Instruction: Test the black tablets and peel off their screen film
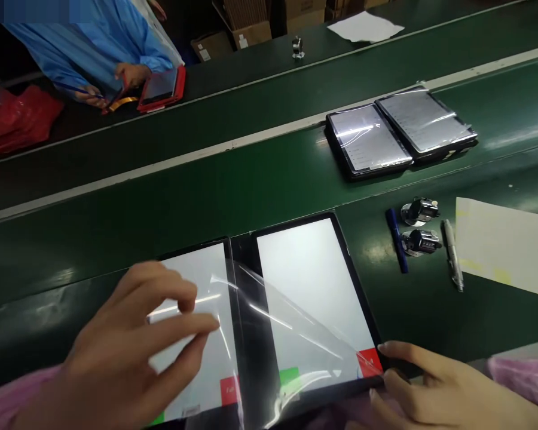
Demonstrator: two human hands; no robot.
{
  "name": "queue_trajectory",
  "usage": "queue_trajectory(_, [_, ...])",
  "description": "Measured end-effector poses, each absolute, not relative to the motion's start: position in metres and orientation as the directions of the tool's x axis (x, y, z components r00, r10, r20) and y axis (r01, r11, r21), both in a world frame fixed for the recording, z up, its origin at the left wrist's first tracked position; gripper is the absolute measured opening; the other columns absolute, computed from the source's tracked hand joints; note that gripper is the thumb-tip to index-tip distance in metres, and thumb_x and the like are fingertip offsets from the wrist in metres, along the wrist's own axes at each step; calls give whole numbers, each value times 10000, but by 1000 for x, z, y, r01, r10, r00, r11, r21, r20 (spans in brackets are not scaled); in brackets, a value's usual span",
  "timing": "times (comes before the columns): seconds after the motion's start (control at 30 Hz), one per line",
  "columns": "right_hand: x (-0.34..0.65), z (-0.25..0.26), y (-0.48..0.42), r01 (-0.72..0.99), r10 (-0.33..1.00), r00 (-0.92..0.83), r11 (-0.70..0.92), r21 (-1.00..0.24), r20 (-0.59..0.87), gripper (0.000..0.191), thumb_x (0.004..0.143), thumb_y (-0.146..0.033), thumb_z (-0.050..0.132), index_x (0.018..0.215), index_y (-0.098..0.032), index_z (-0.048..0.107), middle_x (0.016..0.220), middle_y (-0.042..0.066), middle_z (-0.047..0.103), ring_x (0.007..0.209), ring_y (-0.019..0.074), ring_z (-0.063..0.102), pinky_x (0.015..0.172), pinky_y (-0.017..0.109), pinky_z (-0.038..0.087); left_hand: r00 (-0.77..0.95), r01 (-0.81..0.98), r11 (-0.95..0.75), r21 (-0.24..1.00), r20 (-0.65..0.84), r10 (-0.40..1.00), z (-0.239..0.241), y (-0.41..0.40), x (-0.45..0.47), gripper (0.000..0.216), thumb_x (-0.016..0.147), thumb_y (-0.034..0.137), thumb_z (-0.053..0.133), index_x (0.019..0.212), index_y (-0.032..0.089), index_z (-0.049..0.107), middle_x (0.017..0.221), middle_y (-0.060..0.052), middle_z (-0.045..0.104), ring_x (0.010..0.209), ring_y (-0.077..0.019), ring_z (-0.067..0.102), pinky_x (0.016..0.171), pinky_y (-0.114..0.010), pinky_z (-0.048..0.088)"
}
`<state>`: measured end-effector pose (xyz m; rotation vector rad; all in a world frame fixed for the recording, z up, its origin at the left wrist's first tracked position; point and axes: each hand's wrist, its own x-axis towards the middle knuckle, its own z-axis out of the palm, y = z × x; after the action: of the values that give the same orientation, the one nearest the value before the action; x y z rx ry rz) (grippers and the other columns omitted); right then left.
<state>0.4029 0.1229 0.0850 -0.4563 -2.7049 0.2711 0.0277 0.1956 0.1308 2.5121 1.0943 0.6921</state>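
Two tablets lie side by side in front of me, with lit white screens and red and green boxes along their near ends. A clear protective film [291,301] is lifted partly off the right tablet [314,263], its loose side stretching leftward over the left tablet [206,269]. My left hand [138,334] hovers above the left tablet, thumb and index finger pinched at the film's loose edge. At the right tablet's near right corner, my right hand [421,382] grips the edge, thumb on top and fingers curled below.
Right of the tablets lie a blue pen [397,240], two metal tally counters [421,242], a silver pen [452,255] and a paper sheet [504,245]. Two film-covered tablets [401,131] rest farther back. Across the bench [251,185], a co-worker in blue [94,48] handles a red-cased tablet [161,88].
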Motion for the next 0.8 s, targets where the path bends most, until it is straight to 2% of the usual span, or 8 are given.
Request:
queue_trajectory(0.07, [399, 87, 119, 393, 424, -838, 906, -159, 343, 472, 1103, -132, 324, 1072, -229, 785, 1072, -10, 744, 978, 160, 596, 978, 344, 526, 617, 541, -710, 451, 361, 699, 127, 221, 44, 155, 880, 141, 647, 874, 286, 703, 693, 42, 641, 645, -152, 592, 670, -317, 500])
queue_trajectory(0.13, [395, 85, 123, 469, 490, -796, 870, -149, 354, 582, 1078, -45, 233, 994, -186, 791, 987, 23, 729, 892, 164, 581, 957, 370, 510, 631, 525, -678, 514, 299, 716, 115, 237, 60, 172, 947, 156, 594, 976, 289, 698, 728, 61, 696, 653, -139, 634, 691, -286, 517])
queue_trajectory(0.2, [390, 84, 137, 460, 502, -792, 865, -202, 347, 603, 1083, -36, 221, 899, -172, 779, 824, 20, 675, 753, 161, 537, 831, 387, 516, 639, 560, -615, 556, 182, 747, 100, 245, 70, 274, 1011, 236, 546, 1241, 293, 684, 974, 21, 796, 830, -181, 723, 818, -308, 568])
queue_trajectory(0.3, [376, 82, 181, 378, 483, -765, 872, -311, 425, 402, 1099, -120, 451, 849, -174, 761, 690, -9, 581, 640, 150, 474, 611, 363, 432, 670, 603, -565, 563, 27, 742, 87, 249, 69, 450, 1048, 392, 482, 1460, 251, 597, 1303, -59, 761, 1074, -248, 735, 988, -389, 570])
queue_trajectory(0.43, [359, 70, 252, 282, 656, -559, 726, -628, 508, 139, 1011, -259, 715, 899, -197, 769, 933, 45, 686, 777, 147, 621, 629, 290, 480, 347, 801, -240, 549, -99, 933, 93, 258, 46, 527, 980, 561, 454, 1320, 251, 710, 1248, -61, 783, 1130, -296, 730, 917, -383, 606])
queue_trajectory(0.53, [355, 65, 281, 298, 824, -261, 564, -770, 503, 63, 942, -244, 780, 894, -209, 757, 904, 18, 698, 726, 135, 621, 609, 280, 496, 114, 889, -17, 458, -186, 976, 98, 262, 31, 589, 892, 606, 451, 1206, 223, 770, 1200, -88, 793, 1098, -329, 732, 854, -415, 626])
queue_trajectory(0.67, [358, 70, 282, 281, 867, -65, 490, -825, 493, 29, 948, -226, 727, 961, -244, 745, 878, -7, 704, 750, 139, 644, 649, 293, 534, 114, 866, -7, 501, -183, 977, 93, 257, 26, 593, 826, 638, 524, 1157, 228, 796, 1260, -89, 773, 1173, -334, 703, 696, -350, 629])
queue_trajectory(0.8, [363, 72, 271, 243, 878, -35, 471, -848, 478, 53, 947, -286, 755, 931, -240, 734, 832, -3, 674, 703, 137, 632, 616, 298, 530, 88, 828, -26, 561, -85, 992, 87, 253, 30, 472, 800, 592, 598, 1049, 262, 826, 1149, -52, 807, 1078, -294, 732, 752, -355, 630])
